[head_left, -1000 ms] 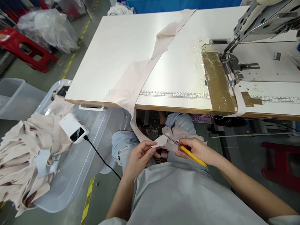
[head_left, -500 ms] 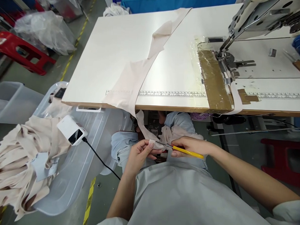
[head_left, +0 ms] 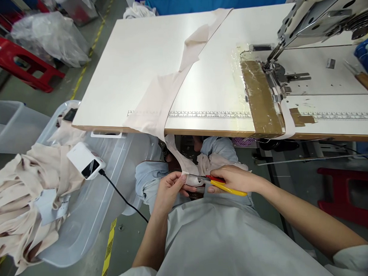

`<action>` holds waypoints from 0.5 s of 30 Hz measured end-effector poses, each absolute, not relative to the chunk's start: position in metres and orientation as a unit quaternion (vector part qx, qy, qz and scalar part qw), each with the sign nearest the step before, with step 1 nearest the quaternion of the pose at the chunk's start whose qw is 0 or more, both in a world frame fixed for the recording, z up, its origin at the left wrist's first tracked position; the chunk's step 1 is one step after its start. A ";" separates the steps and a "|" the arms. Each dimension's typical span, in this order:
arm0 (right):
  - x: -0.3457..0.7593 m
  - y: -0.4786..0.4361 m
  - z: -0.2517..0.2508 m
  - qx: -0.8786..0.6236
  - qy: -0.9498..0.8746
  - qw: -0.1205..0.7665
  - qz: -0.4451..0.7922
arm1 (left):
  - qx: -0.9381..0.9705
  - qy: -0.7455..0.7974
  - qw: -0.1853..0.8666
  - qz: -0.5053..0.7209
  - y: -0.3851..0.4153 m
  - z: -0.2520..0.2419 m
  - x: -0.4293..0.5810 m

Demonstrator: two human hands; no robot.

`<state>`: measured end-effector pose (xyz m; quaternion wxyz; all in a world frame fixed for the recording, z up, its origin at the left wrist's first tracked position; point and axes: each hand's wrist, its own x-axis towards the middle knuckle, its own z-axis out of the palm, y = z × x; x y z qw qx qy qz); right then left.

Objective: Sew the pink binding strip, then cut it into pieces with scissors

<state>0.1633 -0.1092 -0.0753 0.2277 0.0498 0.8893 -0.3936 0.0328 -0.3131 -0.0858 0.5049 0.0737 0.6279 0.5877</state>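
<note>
Over my lap, my left hand (head_left: 174, 186) pinches the end of a pale pink fabric strip (head_left: 175, 154) between thumb and fingers. My right hand (head_left: 229, 178) grips small scissors (head_left: 229, 189) with yellow and red handles. Their blades point left and lie at the fabric, close to my left fingertips; the exact contact is too small to tell. From my lap the strip runs up over the table edge, and wider pale pink fabric (head_left: 161, 95) lies across the white table (head_left: 110, 71). More of the fabric is bunched on my lap.
A sewing machine (head_left: 321, 22) stands at the table's right, with a fabric band (head_left: 289, 119) hanging beneath its foot. To the left, a clear plastic bin (head_left: 78, 227) holds piled fabric strips (head_left: 28, 189) and a white device (head_left: 86, 160) with a black cable. Red stools stand on both sides.
The scissors' handles have spread apart, so the red one now shows beside the yellow. Both hands stay nearly in place, and the view has shifted slightly.
</note>
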 end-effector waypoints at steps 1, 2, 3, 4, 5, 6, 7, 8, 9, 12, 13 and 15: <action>0.164 -0.110 -0.075 0.053 0.896 0.220 -0.382 | 0.075 0.629 0.501 0.590 -0.313 -0.086 0.033; 0.165 -0.112 -0.075 0.055 0.902 0.213 -0.372 | 0.078 0.629 0.499 0.591 -0.313 -0.085 0.033; 0.165 -0.113 -0.075 0.057 0.906 0.207 -0.365 | 0.080 0.629 0.498 0.592 -0.313 -0.085 0.033; 0.166 -0.114 -0.075 0.058 0.910 0.201 -0.357 | 0.081 0.629 0.497 0.593 -0.312 -0.084 0.033; 0.166 -0.115 -0.075 0.061 0.915 0.193 -0.350 | 0.082 0.628 0.496 0.594 -0.312 -0.083 0.033; 0.166 -0.116 -0.075 0.064 0.919 0.185 -0.342 | 0.082 0.627 0.496 0.595 -0.312 -0.083 0.033; 0.167 -0.117 -0.075 0.068 0.922 0.178 -0.337 | 0.081 0.627 0.496 0.595 -0.312 -0.083 0.032; 0.167 -0.118 -0.076 0.072 0.924 0.173 -0.332 | 0.081 0.627 0.495 0.596 -0.313 -0.083 0.032; 0.167 -0.118 -0.076 0.075 0.925 0.171 -0.330 | 0.081 0.627 0.495 0.596 -0.313 -0.083 0.033; 0.167 -0.119 -0.076 0.082 0.927 0.176 -0.321 | 0.086 0.629 0.491 0.596 -0.314 -0.086 0.033; 0.167 -0.119 -0.076 0.080 0.929 0.179 -0.315 | 0.088 0.630 0.491 0.596 -0.315 -0.086 0.034; 0.166 -0.119 -0.076 0.070 0.934 0.179 -0.301 | 0.092 0.630 0.494 0.592 -0.314 -0.087 0.034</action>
